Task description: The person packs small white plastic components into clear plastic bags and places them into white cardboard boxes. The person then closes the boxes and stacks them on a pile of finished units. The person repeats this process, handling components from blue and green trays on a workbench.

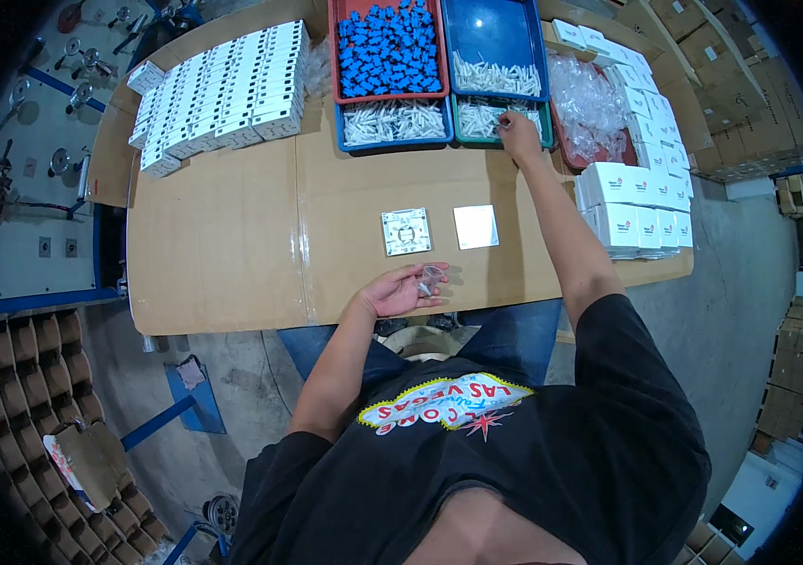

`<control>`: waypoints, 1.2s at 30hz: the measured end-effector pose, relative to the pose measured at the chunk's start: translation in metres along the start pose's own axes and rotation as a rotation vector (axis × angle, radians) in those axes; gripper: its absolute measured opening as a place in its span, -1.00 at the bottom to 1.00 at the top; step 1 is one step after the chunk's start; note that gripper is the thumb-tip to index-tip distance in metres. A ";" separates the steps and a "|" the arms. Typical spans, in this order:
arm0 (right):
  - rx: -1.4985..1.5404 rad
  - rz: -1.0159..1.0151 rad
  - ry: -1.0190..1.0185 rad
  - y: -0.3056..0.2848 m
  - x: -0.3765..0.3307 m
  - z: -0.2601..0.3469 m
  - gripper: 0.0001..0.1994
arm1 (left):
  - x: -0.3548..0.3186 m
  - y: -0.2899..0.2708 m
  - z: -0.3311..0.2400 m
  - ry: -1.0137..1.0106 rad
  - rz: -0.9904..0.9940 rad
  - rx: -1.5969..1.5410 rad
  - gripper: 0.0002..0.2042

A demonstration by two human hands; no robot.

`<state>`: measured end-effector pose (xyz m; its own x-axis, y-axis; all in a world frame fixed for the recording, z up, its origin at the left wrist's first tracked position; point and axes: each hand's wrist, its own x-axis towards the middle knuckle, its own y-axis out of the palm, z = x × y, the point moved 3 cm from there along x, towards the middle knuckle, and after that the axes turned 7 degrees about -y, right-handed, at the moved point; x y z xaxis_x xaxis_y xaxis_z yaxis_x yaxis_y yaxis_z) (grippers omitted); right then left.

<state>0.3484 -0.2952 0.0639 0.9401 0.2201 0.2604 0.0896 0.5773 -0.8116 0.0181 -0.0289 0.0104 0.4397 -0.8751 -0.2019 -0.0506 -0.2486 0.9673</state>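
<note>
My left hand (390, 293) is palm up near the table's front edge, its fingers curled around a small clear plastic bag (432, 275). Something white shows inside the bag. At the far side, my right hand (520, 138) reaches over the green tray (473, 140) of small white pieces. Its fingertips are pinched together, and whatever lies between them is too small to make out. Between my hands rest a square white box (406, 233) with dark printing on top and, to its right, a plain white square piece (477, 227).
A red tray (332, 47) of blue parts and blue trays (494, 28) of white pieces stand at the back. White boxes (222, 89) fill the far left. More white boxes (623, 226) and clear plastic bags (590, 104) are on the right. Cardboard (213, 254) covers the table.
</note>
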 end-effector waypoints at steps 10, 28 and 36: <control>-0.119 0.074 -0.054 0.006 0.020 -0.024 -0.80 | 0.004 -0.001 -0.001 -0.024 0.073 -0.052 -0.47; 0.326 -0.105 0.132 -0.034 -0.048 0.022 -0.81 | 0.003 0.002 -0.001 0.005 0.059 -0.038 -0.45; 0.766 0.395 0.093 -0.017 -0.181 0.131 -0.88 | 0.003 0.006 0.000 0.017 0.062 -0.014 -0.46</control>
<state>0.1337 -0.2418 0.0991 0.8816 0.4706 -0.0372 -0.4643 0.8501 -0.2487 0.0185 -0.0329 0.0158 0.4515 -0.8814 -0.1390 -0.0661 -0.1884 0.9799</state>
